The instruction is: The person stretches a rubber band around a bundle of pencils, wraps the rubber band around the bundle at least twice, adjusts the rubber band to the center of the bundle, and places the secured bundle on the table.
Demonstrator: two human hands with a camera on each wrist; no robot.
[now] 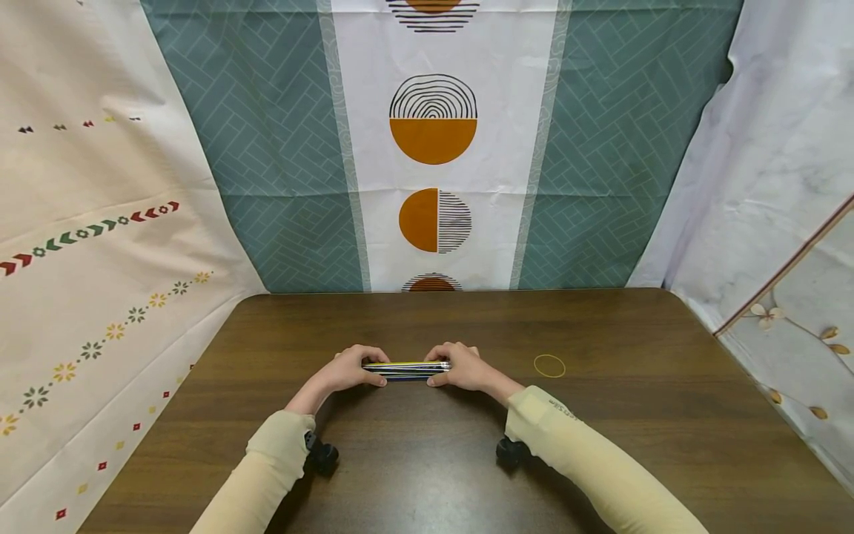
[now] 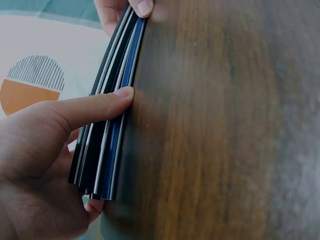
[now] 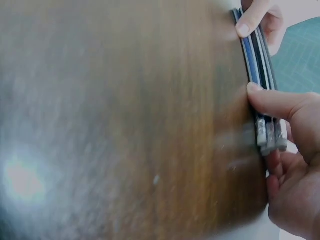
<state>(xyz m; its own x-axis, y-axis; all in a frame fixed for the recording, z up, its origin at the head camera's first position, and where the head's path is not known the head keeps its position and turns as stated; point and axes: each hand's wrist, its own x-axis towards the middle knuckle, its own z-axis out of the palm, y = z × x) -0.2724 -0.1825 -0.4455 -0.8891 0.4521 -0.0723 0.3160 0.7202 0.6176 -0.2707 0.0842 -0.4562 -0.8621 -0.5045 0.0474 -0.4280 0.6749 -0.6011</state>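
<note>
At centre frame of the head view, on the brown table (image 1: pixel 600 445), I hold a bundle of pens (image 1: pixel 405 368) lying level. My left hand (image 1: pixel 350 371) grasps its left end and my right hand (image 1: pixel 460 368) its right end, thumbs in front, fingers curled behind. Right of centre, a yellow rubber band (image 1: pixel 549 366) lies near my right hand, not touching it.
</note>
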